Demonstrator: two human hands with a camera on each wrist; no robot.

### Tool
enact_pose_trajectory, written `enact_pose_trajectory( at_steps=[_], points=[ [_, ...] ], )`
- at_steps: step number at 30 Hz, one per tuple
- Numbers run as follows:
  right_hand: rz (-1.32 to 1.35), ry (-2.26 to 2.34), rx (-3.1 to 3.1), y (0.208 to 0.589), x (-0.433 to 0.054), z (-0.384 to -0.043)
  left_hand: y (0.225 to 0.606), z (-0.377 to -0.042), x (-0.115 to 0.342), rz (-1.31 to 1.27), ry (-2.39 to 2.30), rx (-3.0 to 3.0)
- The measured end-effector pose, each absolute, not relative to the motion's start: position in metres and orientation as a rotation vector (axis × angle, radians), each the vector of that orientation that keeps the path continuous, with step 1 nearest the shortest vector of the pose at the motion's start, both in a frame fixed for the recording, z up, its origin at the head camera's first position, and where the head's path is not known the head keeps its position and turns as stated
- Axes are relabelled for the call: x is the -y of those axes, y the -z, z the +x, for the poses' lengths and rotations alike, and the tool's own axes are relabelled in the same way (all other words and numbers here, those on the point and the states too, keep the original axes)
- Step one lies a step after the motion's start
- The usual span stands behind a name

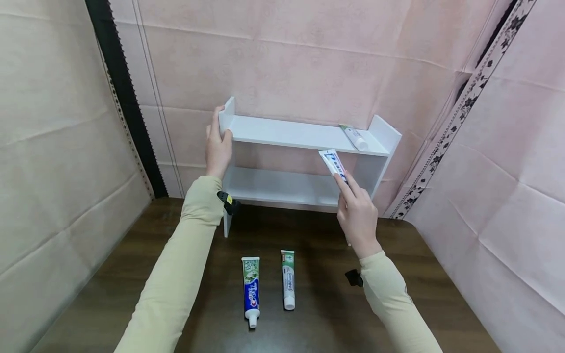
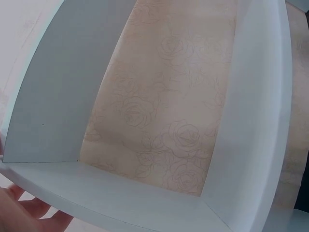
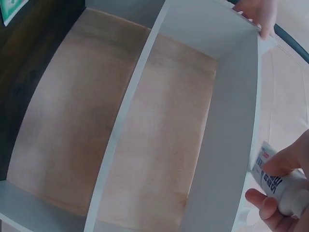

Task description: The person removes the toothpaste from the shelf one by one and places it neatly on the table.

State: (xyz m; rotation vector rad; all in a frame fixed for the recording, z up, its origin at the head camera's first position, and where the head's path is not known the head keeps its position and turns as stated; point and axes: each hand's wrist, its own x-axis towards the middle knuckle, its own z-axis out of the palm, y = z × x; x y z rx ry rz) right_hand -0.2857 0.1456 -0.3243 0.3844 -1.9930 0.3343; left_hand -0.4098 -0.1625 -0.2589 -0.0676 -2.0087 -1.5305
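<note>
A white two-tier shelf [image 1: 282,189] stands at the back of the table. My left hand [image 1: 218,149] grips its left side panel near the upper board; in the left wrist view only some fingers [image 2: 36,208] show at the panel's edge. My right hand [image 1: 358,215] pinches a white toothpaste tube [image 1: 332,162] with blue lettering, its flat end pointing up and left, in front of the upper board's front edge in the head view. On that board's right end lies another white toothpaste tube [image 1: 354,137] with a green end, cap toward the front.
On the dark wooden table [image 1: 318,323] lie a blue-and-green toothpaste tube [image 1: 251,291] and a green-and-white toothpaste tube [image 1: 288,279], caps toward me. Pale cloth walls [image 1: 282,59] enclose the table at the back and both sides.
</note>
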Motion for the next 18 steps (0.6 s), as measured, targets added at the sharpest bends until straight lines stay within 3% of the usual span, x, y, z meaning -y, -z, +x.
enact_pose_trajectory(
  at_steps=[18],
  points=[
    [0.391,-0.437,2.133,0.386,-0.171,-0.259,0.260,-0.411,0.164,-0.069,1.494,2.032]
  ],
)
